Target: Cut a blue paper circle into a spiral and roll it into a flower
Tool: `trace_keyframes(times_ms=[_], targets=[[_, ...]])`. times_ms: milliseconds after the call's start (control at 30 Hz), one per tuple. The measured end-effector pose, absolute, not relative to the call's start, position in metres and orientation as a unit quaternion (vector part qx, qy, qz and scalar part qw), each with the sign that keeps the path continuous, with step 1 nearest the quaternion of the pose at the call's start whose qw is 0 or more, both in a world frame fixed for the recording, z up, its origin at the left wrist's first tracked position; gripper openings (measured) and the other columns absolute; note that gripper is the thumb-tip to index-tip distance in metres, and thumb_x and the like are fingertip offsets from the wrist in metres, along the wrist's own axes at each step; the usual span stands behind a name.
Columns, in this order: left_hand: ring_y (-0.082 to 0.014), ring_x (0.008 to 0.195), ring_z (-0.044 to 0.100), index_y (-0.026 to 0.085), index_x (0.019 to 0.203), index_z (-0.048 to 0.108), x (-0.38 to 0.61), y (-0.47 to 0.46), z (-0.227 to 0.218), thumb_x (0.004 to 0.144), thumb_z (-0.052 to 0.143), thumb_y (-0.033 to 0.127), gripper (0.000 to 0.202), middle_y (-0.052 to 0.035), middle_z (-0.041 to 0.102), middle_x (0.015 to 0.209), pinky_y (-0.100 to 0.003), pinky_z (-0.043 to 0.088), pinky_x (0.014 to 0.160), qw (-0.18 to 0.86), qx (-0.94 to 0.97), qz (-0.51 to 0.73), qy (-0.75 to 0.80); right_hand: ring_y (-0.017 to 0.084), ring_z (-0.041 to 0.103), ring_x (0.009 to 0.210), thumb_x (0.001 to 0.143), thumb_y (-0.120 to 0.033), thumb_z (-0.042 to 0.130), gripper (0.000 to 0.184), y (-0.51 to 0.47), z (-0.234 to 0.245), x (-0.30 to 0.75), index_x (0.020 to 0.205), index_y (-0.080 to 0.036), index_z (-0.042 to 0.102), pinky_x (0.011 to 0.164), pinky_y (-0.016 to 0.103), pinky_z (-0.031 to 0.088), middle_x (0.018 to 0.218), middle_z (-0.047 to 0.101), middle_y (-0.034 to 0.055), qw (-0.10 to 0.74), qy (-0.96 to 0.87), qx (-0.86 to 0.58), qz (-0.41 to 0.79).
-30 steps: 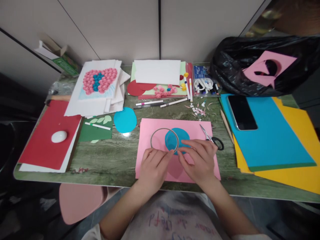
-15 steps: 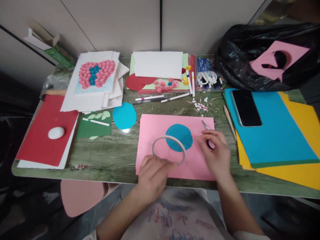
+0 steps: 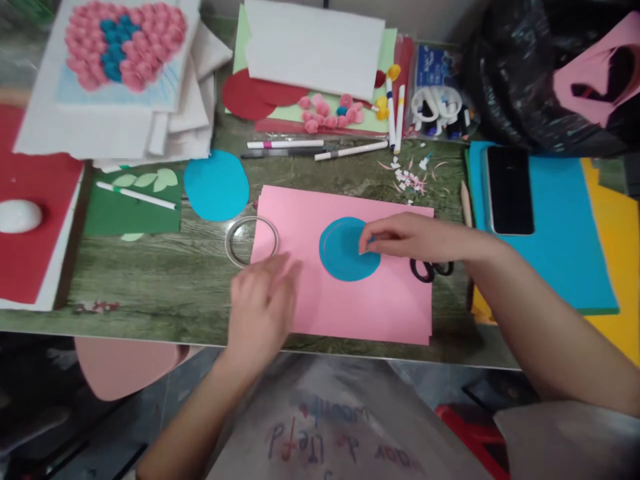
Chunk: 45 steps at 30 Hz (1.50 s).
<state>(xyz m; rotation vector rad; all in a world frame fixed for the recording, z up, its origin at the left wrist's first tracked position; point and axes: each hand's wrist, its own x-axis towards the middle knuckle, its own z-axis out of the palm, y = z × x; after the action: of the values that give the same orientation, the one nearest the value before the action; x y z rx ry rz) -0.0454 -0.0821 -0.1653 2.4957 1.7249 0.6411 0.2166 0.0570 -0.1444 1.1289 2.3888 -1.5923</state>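
My right hand (image 3: 407,240) reaches in from the right, its fingertips pinched on the right edge of a blue paper circle (image 3: 343,257). The circle lies on a pink paper sheet (image 3: 350,307) at the table's front edge. My left hand (image 3: 265,297) hovers over the sheet's left side, smeared by motion. Just beyond it a thin clear ring (image 3: 228,243) lies flat, half on the table and half on the pink sheet, apart from the fingers. Black-handled scissors (image 3: 425,272) lie under my right wrist.
A second blue circle (image 3: 216,185) and green paper with leaf cutouts (image 3: 133,213) lie left. Markers (image 3: 285,144), paper scraps and a heart collage (image 3: 123,43) sit behind. A phone (image 3: 510,190) rests on blue and yellow sheets at right, beside a black bag (image 3: 515,87).
The ring left my left hand and now lies to the left of the sheet. My right hand went from the scissors to the blue circle. The camera tilted down and closer.
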Motion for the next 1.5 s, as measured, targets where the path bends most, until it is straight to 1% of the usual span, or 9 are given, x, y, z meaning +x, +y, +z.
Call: trace_keyframes(times_ms=[100, 233, 500, 667, 767, 867, 1233, 1400, 1500], targets=[[-0.0271, 0.114, 0.053, 0.018, 0.122, 0.057, -0.014, -0.082, -0.169, 0.085, 0.05, 0.009, 0.038, -0.0139, 0.06, 0.124, -0.043, 0.04, 0.093, 0.065, 0.843, 0.183, 0.501, 0.01, 0.047, 0.055, 0.085, -0.021, 0.05, 0.02, 0.075, -0.152, 0.206, 0.084, -0.023, 0.07, 0.051, 0.024, 0.036, 0.067, 0.06, -0.0035, 0.058, 0.787, 0.303, -0.535], [-0.0287, 0.114, 0.053, 0.015, 0.121, 0.057, 0.005, -0.077, -0.183, 0.087, 0.048, 0.01, 0.036, -0.0159, 0.059, 0.127, -0.045, 0.039, 0.093, 0.07, 0.851, 0.164, 0.494, 0.01, 0.048, 0.054, 0.083, -0.021, 0.053, 0.02, 0.088, -0.163, 0.199, 0.083, -0.024, 0.073, 0.052, 0.024, 0.037, 0.066, 0.064, -0.0041, 0.07, 0.787, 0.25, -0.56], [-0.028, 0.114, 0.054, 0.016, 0.119, 0.059, 0.006, -0.074, -0.193, 0.088, 0.048, 0.013, 0.033, -0.0146, 0.061, 0.124, -0.045, 0.038, 0.092, 0.058, 0.85, 0.156, 0.501, 0.008, 0.04, 0.045, 0.083, -0.018, 0.055, 0.021, 0.091, -0.166, 0.196, 0.082, -0.025, 0.075, 0.049, 0.025, 0.032, 0.051, 0.055, -0.0058, 0.094, 0.761, 0.264, -0.585], [-0.0277, 0.114, 0.054, 0.016, 0.119, 0.06, 0.007, -0.074, -0.193, 0.087, 0.05, 0.013, 0.034, -0.015, 0.062, 0.122, -0.046, 0.038, 0.093, 0.055, 0.848, 0.166, 0.501, 0.008, 0.04, 0.048, 0.084, -0.017, 0.051, 0.024, 0.092, -0.163, 0.194, 0.087, -0.021, 0.074, 0.049, 0.022, 0.032, 0.053, 0.052, -0.0044, 0.123, 0.756, 0.266, -0.585], [-0.0273, 0.113, 0.055, 0.016, 0.118, 0.061, 0.007, -0.073, -0.192, 0.086, 0.052, 0.013, 0.033, -0.0145, 0.062, 0.121, -0.046, 0.038, 0.093, 0.048, 0.848, 0.164, 0.502, 0.008, 0.04, 0.051, 0.084, -0.016, 0.05, 0.024, 0.092, -0.158, 0.193, 0.092, -0.017, 0.073, 0.051, 0.022, 0.033, 0.058, 0.053, -0.0029, 0.157, 0.752, 0.276, -0.577], [-0.0273, 0.112, 0.055, 0.017, 0.118, 0.061, 0.007, -0.073, -0.192, 0.086, 0.052, 0.014, 0.033, -0.014, 0.063, 0.122, -0.046, 0.038, 0.094, 0.041, 0.849, 0.157, 0.503, 0.009, 0.041, 0.053, 0.085, -0.016, 0.048, 0.026, 0.092, -0.155, 0.192, 0.094, -0.018, 0.072, 0.052, 0.023, 0.034, 0.061, 0.054, -0.0021, 0.171, 0.75, 0.279, -0.574], [-0.0268, 0.113, 0.055, 0.019, 0.117, 0.061, 0.012, -0.075, -0.189, 0.087, 0.051, 0.016, 0.032, -0.013, 0.062, 0.124, -0.049, 0.034, 0.098, 0.038, 0.841, 0.134, 0.523, 0.012, 0.049, 0.061, 0.084, -0.015, 0.047, 0.031, 0.092, -0.164, 0.197, 0.098, -0.02, 0.074, 0.06, 0.025, 0.037, 0.072, 0.066, 0.0004, 0.148, 0.767, 0.276, -0.559], [-0.0279, 0.114, 0.053, 0.021, 0.124, 0.058, 0.015, -0.076, -0.187, 0.088, 0.051, 0.017, 0.037, -0.0139, 0.061, 0.124, -0.051, 0.033, 0.098, 0.048, 0.838, 0.119, 0.53, 0.012, 0.052, 0.062, 0.083, -0.014, 0.047, 0.032, 0.092, -0.167, 0.197, 0.095, -0.023, 0.076, 0.06, 0.025, 0.039, 0.077, 0.069, 0.0001, 0.128, 0.78, 0.277, -0.546], [-0.0289, 0.116, 0.051, 0.025, 0.129, 0.054, 0.019, -0.076, -0.182, 0.09, 0.05, 0.023, 0.039, -0.0138, 0.058, 0.126, -0.052, 0.033, 0.098, 0.058, 0.833, 0.094, 0.542, 0.013, 0.054, 0.063, 0.082, -0.013, 0.049, 0.031, 0.092, -0.169, 0.198, 0.092, -0.024, 0.076, 0.061, 0.025, 0.04, 0.075, 0.07, -0.0008, 0.102, 0.794, 0.261, -0.539]])
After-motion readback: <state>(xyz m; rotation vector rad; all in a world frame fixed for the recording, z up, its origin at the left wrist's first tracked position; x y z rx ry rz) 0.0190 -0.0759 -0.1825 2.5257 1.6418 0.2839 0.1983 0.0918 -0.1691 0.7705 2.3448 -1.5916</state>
